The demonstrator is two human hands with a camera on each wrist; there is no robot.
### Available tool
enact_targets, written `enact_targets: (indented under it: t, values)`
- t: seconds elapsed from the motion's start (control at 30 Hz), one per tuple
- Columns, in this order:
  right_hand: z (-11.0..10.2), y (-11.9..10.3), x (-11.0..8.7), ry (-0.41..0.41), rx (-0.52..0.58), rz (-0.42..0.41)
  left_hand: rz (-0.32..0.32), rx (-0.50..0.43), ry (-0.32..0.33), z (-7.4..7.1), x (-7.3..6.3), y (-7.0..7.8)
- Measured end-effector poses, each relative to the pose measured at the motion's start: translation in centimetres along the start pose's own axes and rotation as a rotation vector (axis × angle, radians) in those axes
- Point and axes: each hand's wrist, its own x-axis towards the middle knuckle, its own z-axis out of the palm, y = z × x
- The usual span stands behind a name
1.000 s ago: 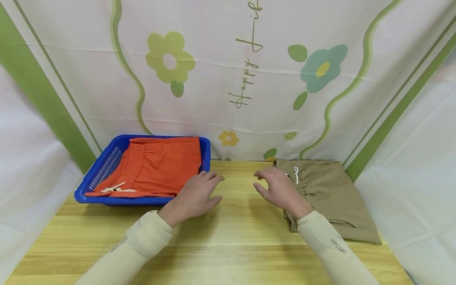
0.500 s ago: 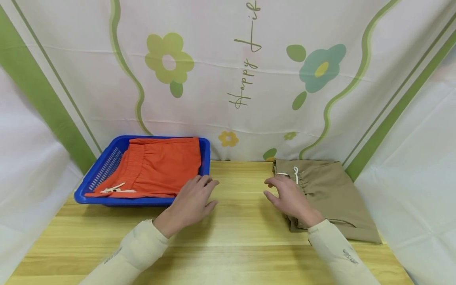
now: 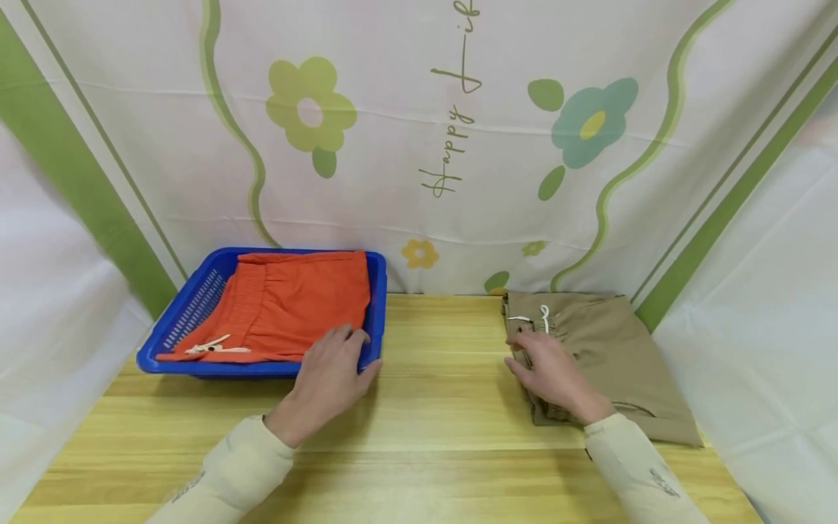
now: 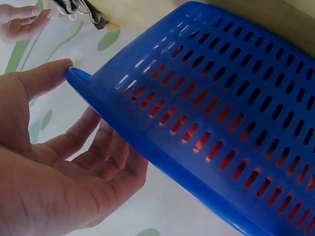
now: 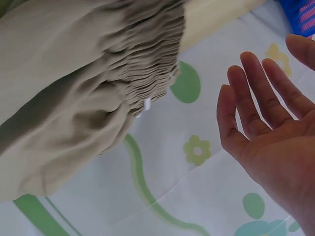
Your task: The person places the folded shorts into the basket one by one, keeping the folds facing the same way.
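An orange pair of drawstring shorts (image 3: 308,298) lies folded in a blue plastic basket (image 3: 236,368) on the left. My left hand (image 3: 329,378) is at the basket's near right corner, fingers loosely bent over the rim. In the left wrist view, the thumb tip meets the blue rim (image 4: 118,132), and the other fingertips pass behind it. Folded khaki trousers (image 3: 615,356) with a white drawstring (image 3: 545,320) lie on the right. Over their gathered waistband (image 5: 152,54) hovers my right hand (image 3: 548,371), fingers relaxed, with nothing held; the right wrist view shows a gap from the cloth.
Both garments' supports rest on a light wooden table (image 3: 432,429). A white curtain (image 3: 393,145) with flower prints hangs right behind the basket and trousers. White cloth also closes off the left and right sides.
My left hand has moved left and slightly down to the basket corner. My right hand has shifted right and down over the trousers' waistband. Basket and garments have stayed put.
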Motion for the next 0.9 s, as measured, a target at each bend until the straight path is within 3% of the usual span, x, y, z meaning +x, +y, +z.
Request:
enact_targets:
  t: [0.53,0.9]
  values:
    - [-2.2,6.4,-1.5,-0.012,-0.051,0.147,0.011,0.018,-0.004,0.1,-0.4,0.0]
    - [-1.6,9.6,-2.5,-0.26,-0.046,0.325,0.022,0.036,-0.002,0.1,-0.5,0.1]
